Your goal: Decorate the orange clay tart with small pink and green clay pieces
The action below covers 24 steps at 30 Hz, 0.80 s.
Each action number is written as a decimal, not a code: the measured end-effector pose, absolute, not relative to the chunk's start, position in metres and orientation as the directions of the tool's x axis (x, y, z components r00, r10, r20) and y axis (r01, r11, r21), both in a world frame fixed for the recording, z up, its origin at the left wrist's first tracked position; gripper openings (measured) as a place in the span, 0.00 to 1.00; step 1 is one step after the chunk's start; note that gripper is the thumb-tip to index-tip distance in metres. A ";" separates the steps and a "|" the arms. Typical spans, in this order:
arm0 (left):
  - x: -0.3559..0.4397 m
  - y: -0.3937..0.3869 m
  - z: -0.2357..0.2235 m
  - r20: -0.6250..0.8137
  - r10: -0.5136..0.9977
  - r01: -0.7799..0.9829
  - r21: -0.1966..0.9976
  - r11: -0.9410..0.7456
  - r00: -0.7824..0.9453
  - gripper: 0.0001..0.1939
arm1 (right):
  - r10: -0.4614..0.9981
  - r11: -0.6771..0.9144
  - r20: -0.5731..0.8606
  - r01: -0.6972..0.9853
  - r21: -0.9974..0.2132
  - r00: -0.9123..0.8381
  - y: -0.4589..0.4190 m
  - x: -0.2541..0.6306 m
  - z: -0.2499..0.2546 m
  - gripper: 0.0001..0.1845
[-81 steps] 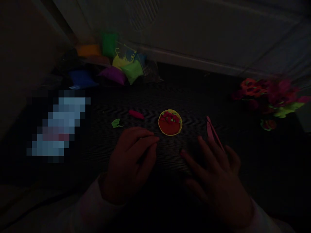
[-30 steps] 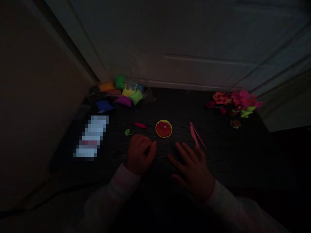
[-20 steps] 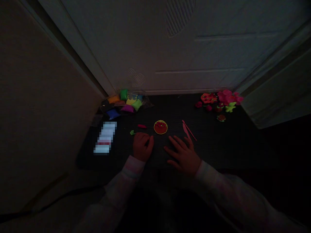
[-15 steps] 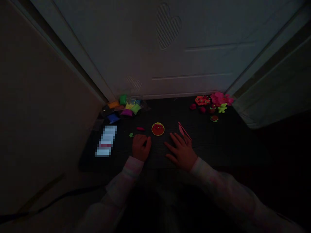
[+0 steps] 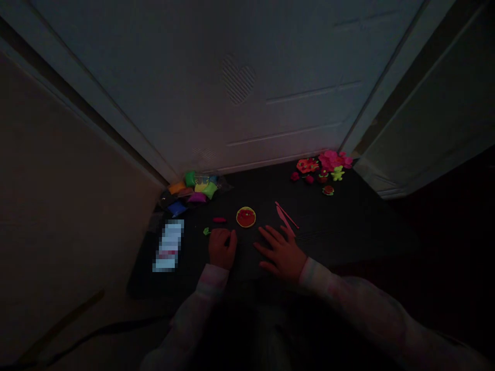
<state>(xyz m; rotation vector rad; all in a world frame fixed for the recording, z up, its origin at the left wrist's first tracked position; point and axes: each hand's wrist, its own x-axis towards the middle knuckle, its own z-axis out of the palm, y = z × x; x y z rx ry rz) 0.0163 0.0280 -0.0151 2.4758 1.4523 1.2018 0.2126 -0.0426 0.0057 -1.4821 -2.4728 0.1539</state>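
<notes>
My left hand (image 5: 223, 248) rests on the dark table with its fingers curled together; whatever they hold, if anything, is hidden. Beside its fingertips lie a green clay scrap (image 5: 207, 231) and a red-pink clay roll (image 5: 219, 220). My right hand (image 5: 281, 252) lies with its fingers spread, nothing in it. Past its fingertips are two pink modelling tools, a flat knife (image 5: 285, 220) and a thin stick (image 5: 289, 215). Between and beyond the hands sits a small round clay tart (image 5: 246, 218), yellow-rimmed and red-brown inside, with red and green bits toward its far side.
Bags of coloured clay (image 5: 193, 189) lie at the back left. A phone with a lit, blurred screen (image 5: 169, 246) is at the left. Clay flowers (image 5: 333, 161), a yellow-green bear figure (image 5: 337, 173) and other small pieces stand at the back right. A white door (image 5: 185, 93) rises behind the table (image 5: 348, 226).
My view has pulled back and tilted up, so the table looks smaller and more of the door shows. My left fingers have curled in; my right hand stays spread.
</notes>
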 end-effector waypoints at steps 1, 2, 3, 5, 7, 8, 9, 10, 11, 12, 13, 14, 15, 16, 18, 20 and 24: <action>0.016 0.028 -0.014 0.607 0.747 0.731 0.375 -0.570 0.272 0.15 | 0.882 0.469 0.169 0.856 -0.218 -0.441 -0.043 0.212 0.005 0.25; 0.016 0.027 -0.013 0.616 0.739 0.732 0.366 -0.575 0.273 0.14 | 0.884 0.464 0.174 0.860 -0.214 -0.433 -0.043 0.212 0.005 0.25; 0.017 0.026 -0.011 0.624 0.732 0.733 0.358 -0.578 0.273 0.14 | 0.887 0.457 0.180 0.864 -0.210 -0.426 -0.042 0.212 0.005 0.24; 0.018 0.025 -0.007 0.651 0.713 0.738 0.342 -0.582 0.261 0.13 | 0.891 0.446 0.193 0.873 -0.196 -0.412 -0.042 0.212 0.004 0.23; 0.019 0.025 -0.004 0.682 0.694 0.744 0.335 -0.578 0.233 0.08 | 0.888 0.450 0.199 0.875 -0.179 -0.415 -0.041 0.212 0.001 0.24; 0.020 0.025 -0.002 0.697 0.685 0.748 0.335 -0.573 0.213 0.09 | 0.883 0.459 0.199 0.872 -0.169 -0.426 -0.040 0.212 -0.001 0.24; 0.021 0.025 -0.001 0.710 0.679 0.752 0.339 -0.565 0.190 0.11 | 0.882 0.461 0.195 0.873 -0.160 -0.430 -0.040 0.213 -0.003 0.24; 0.022 0.025 -0.001 0.723 0.670 0.755 0.342 -0.560 0.170 0.12 | 0.880 0.464 0.190 0.873 -0.151 -0.435 -0.039 0.213 -0.005 0.24; 0.022 0.025 0.000 0.734 0.661 0.756 0.344 -0.557 0.154 0.13 | 0.875 0.474 0.183 0.869 -0.143 -0.447 -0.038 0.213 -0.007 0.25; 0.022 0.026 0.000 0.742 0.655 0.755 0.347 -0.556 0.141 0.13 | 0.875 0.475 0.176 0.869 -0.138 -0.450 -0.037 0.213 -0.010 0.25; 0.022 0.026 0.000 0.748 0.650 0.753 0.351 -0.556 0.132 0.13 | 0.876 0.475 0.168 0.870 -0.133 -0.452 -0.036 0.214 -0.012 0.25; 0.022 0.026 0.000 0.752 0.648 0.751 0.355 -0.557 0.125 0.13 | 0.876 0.475 0.159 0.870 -0.130 -0.455 -0.035 0.214 -0.014 0.25; 0.022 0.025 0.000 0.753 0.647 0.748 0.360 -0.558 0.119 0.13 | 0.878 0.473 0.150 0.872 -0.128 -0.454 -0.034 0.214 -0.015 0.25; 0.021 0.025 0.000 0.754 0.647 0.744 0.367 -0.558 0.113 0.12 | 0.880 0.471 0.141 0.873 -0.127 -0.455 -0.033 0.214 -0.016 0.25; 0.020 0.023 0.001 0.755 0.649 0.738 0.382 -0.556 0.098 0.12 | 0.883 0.467 0.124 0.876 -0.126 -0.453 -0.032 0.215 -0.018 0.25; 0.019 0.022 0.001 0.754 0.651 0.730 0.398 -0.556 0.085 0.12 | 0.887 0.459 0.114 0.880 -0.123 -0.447 -0.031 0.215 -0.019 0.25; 0.017 0.020 0.002 0.750 0.657 0.702 0.425 -0.571 0.079 0.11 | 0.890 0.452 0.125 0.885 -0.109 -0.439 -0.033 0.217 -0.018 0.25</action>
